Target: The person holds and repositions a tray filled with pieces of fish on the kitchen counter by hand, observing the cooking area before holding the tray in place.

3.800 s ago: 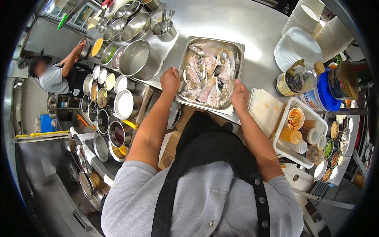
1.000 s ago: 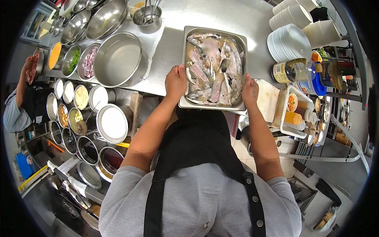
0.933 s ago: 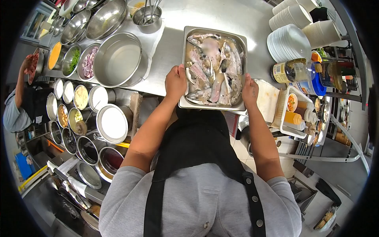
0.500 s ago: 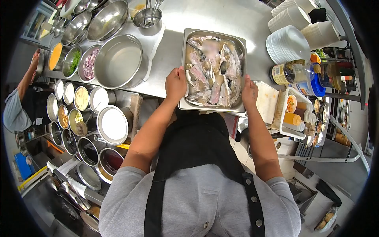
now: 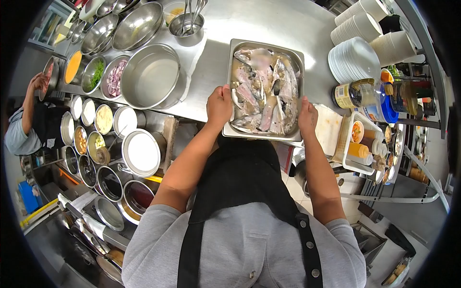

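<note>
Fish pcs point(image 5: 269, 108) lie in liquid in the metal tray point(image 5: 230, 62), look raw, so filling seems done; what's left, can't tell. L hand point(image 5: 219, 109) & R hand point(image 5: 307, 119) hold its opp. sides, fingers closed on it, partly hidden; tray's at near edge of counter point(image 5: 269, 19), unclear if resting. Big pot point(image 5: 150, 76) to L, cloth point(image 5: 329, 126) & basket point(image 5: 342, 139) R, so side room looks tight.
</note>
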Demonstrator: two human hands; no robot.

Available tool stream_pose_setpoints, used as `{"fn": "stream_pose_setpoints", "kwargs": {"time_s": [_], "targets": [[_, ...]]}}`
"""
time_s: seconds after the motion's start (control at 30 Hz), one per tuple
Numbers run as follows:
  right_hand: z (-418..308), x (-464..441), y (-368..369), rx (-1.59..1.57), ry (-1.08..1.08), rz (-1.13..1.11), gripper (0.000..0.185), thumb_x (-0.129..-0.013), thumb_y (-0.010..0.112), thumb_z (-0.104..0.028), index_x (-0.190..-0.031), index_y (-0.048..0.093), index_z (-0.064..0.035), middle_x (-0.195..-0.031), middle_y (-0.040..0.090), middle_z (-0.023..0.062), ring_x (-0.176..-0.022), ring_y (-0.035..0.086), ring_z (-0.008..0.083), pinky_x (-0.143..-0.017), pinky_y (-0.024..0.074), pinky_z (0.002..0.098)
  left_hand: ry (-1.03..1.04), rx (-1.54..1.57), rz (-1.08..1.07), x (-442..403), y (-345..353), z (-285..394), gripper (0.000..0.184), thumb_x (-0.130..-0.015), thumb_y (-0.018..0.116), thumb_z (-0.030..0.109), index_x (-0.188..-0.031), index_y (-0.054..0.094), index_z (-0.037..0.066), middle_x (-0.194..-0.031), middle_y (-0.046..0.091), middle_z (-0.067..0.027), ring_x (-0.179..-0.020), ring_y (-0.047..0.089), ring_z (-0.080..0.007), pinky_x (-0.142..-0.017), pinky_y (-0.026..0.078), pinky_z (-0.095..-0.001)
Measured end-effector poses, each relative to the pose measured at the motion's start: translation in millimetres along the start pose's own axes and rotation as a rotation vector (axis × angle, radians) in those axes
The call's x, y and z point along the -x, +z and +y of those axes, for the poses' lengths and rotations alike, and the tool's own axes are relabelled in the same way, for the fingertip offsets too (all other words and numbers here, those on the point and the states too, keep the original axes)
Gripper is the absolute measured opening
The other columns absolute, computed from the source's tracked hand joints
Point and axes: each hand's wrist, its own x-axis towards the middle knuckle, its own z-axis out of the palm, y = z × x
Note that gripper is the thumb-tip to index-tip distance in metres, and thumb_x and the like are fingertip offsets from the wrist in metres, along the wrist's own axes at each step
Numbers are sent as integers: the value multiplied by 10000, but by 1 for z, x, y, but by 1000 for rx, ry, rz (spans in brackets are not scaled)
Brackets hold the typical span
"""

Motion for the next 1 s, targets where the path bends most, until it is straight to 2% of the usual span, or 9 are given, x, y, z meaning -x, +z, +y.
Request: {"fn": "stream_pose_setpoints", "kwargs": {"time_s": [0.17, 0.37, 0.87, 1.0], "targets": [[10, -4, 5, -42, 21, -23, 585, -936, 407, -466, -749, 575, 63, -680, 567, 184, -663, 510, 282, -686, 405, 394, -29, -2, -17, 1, -3, 3, 388, -963, 440, 271, -710, 510, -15, -578, 492, -147, -540, 459, -241, -566, 392, -374], [12, -5, 6, -50, 10, -8, 574, -939, 416, -456, -731, 568, 57, -659, 553, 165, -646, 490, 251, -670, 401, 380, -15, -15, -1, 1, -2, 2, 396, -964, 440, 281, -699, 507, -6, -550, 462, -124, -519, 438, -221, -546, 384, -365], [13, -6, 6, -30, -15, -14, 580, -940, 397, -459, -752, 561, 66, -687, 560, 199, -670, 491, 298, -687, 398, 395, -17, 17, 18, 2, -2, 3, 406, -963, 448, 295, -691, 488, -4, -545, 447, -116, -514, 416, -199, -536, 375, -359], [15, -6, 8, -62, -20, 22, 578, -940, 399, -459, -741, 565, 58, -666, 558, 171, -654, 497, 270, -673, 401, 384, -29, 7, 5, 1, -2, 4, 404, -962, 450, 290, -688, 481, -6, -547, 443, -123, -511, 411, -210, -538, 373, -364]]}}
